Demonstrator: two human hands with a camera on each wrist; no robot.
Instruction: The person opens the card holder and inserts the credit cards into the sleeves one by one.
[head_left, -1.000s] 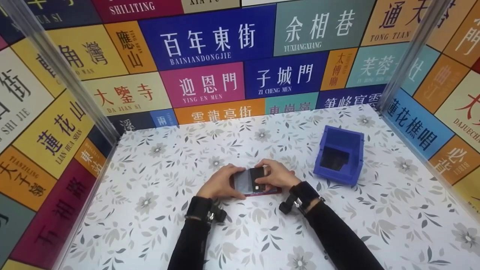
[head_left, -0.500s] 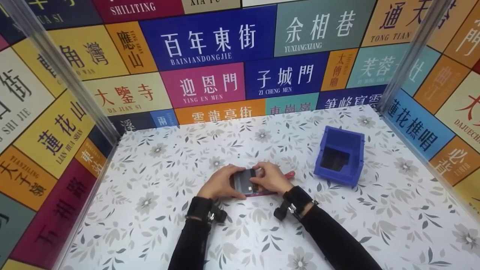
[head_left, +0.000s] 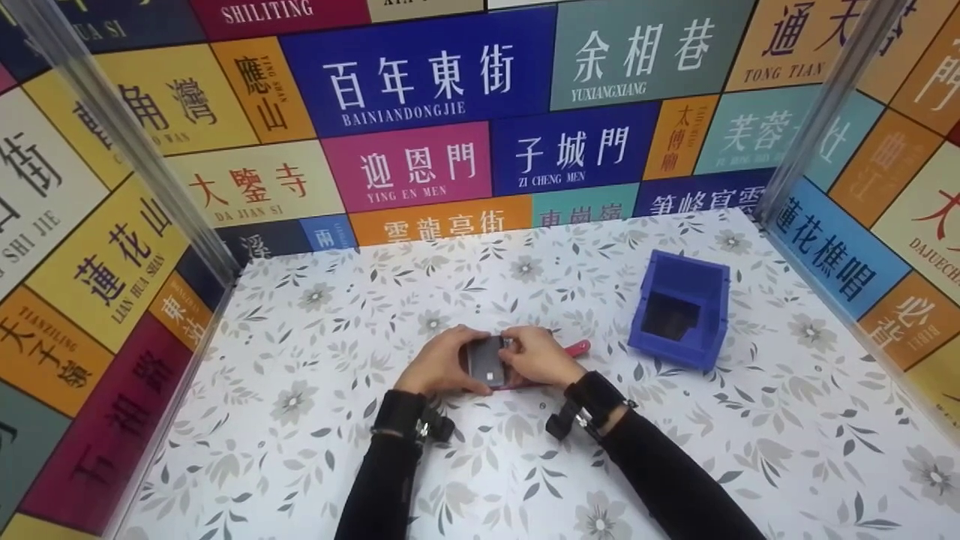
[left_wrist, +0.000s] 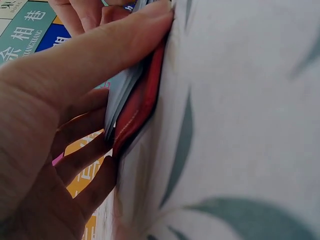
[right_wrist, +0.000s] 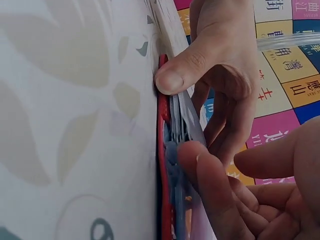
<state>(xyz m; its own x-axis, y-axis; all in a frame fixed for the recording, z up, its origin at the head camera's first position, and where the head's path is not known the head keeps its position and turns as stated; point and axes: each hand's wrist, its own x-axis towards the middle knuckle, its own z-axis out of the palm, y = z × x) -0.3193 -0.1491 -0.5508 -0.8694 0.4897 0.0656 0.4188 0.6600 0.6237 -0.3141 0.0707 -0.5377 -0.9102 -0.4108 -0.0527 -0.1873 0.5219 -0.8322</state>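
Two black sleeves (head_left: 382, 480) are stretching up from the bottom edge, your wrists wearing black camera bands (head_left: 396, 415) just above the patterned tabletop (head_left: 315, 450). Beyond them, your left hand (head_left: 442, 364) is gripping the left end of a red card holder (head_left: 577, 348), the thumb pressing along its near edge while the fingers are bracing the far side. That holder is lying on the table, in front of you and between your hands, a rounded red tab showing past your right knuckles. Your right hand (head_left: 538, 356) is bending its fingers inward, thumb and forefinger touching the right edge of a dark card (head_left: 484, 358); whether they are pinching it, the views are not making clear. The card is resting over the open holder, a small pale square showing toward its near edge, and your right wrist camera is catching a stack of thin sleeves (right_wrist: 192, 120) rising off the red cover. Farther off to the right, a blue bin (head_left: 679, 276) is standing well apart from your hands, a dark patch showing inside. At the back, walls of colourful sign panels (head_left: 416, 75) are enclosing the table, with clear posts (head_left: 814, 120) running up the corners.
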